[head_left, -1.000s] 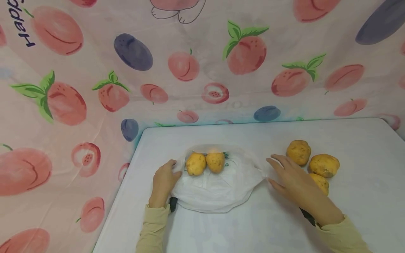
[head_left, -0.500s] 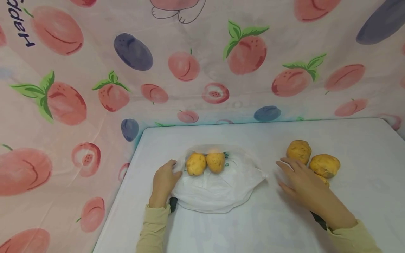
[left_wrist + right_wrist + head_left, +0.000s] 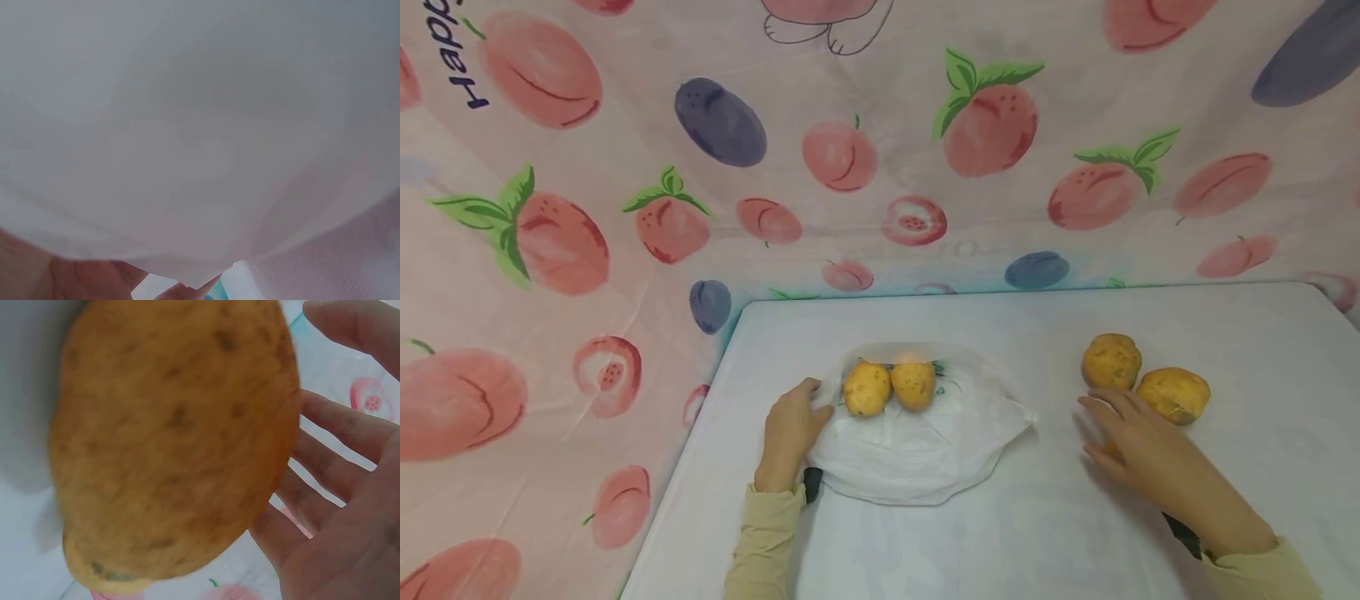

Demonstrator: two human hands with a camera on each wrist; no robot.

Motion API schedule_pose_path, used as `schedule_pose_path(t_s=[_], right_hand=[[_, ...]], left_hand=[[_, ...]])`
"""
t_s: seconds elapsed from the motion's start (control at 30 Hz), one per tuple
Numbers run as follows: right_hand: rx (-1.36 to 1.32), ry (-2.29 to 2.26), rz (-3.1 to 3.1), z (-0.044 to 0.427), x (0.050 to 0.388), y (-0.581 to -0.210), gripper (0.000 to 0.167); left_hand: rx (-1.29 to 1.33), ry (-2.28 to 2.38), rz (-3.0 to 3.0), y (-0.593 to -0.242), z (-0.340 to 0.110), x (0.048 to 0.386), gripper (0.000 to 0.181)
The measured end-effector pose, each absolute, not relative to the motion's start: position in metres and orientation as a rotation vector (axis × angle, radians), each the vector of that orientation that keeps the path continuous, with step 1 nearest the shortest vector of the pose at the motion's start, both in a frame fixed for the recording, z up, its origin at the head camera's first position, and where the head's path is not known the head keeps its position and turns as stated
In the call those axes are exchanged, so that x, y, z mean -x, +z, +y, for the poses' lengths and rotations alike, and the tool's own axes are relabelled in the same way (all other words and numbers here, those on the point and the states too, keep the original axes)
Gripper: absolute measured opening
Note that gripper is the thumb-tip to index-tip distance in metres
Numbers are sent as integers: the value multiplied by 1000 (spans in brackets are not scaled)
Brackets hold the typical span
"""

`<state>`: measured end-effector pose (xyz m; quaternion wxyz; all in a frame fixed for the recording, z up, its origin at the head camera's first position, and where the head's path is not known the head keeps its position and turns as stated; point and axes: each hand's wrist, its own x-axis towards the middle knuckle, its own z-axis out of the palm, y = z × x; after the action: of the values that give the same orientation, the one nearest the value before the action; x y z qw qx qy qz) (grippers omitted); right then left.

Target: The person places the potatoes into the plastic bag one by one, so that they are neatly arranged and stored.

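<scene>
Fruit-print cloth (image 3: 895, 150), hung behind and left of a white table (image 3: 940, 550). White plastic bag (image 3: 925, 458), one, spread open on the table. Left hand (image 3: 792, 427), pinching the bag's left rim. Right hand (image 3: 1161, 462), unclenched, fingers extended alongside one potato (image 3: 178, 437). Bagged potatoes (image 3: 867, 389), two, inside the bag. Loose potatoes (image 3: 1112, 361), two, well right of it, just beyond the right hand.

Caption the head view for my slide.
Left hand holds a white bag with two potatoes; right hand partly covers a third potato; two others lie beyond.
</scene>
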<state>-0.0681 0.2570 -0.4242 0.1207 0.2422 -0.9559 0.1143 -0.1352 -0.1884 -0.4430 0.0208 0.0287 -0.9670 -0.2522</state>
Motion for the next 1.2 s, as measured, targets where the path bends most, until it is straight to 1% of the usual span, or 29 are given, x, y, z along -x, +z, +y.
schedule_pose_path(t_s=[0.43,0.7,0.83,0.93,1.13,1.2], right_hand=[[-644,357,-2865,273,58,-426,52],[-630,329,-2899,278,54,-428,37],[-628,321,-2893,279,53,-429,34],[-616,306,-2918,280,52,-429,35],[-540,260,-3063,279,54,-429,52],[-524,260,-3085,279,54,-429,53]], left_hand=[[-82,-768,-3003,-442,-188,135,43],[-77,-771,-3001,-442,-187,135,43],[-78,-771,-3003,-443,-187,136,44],[-81,-770,-3004,-443,-188,135,44],[-77,-774,-3000,-443,-189,135,43],[-80,-778,-3002,-442,-189,136,44]])
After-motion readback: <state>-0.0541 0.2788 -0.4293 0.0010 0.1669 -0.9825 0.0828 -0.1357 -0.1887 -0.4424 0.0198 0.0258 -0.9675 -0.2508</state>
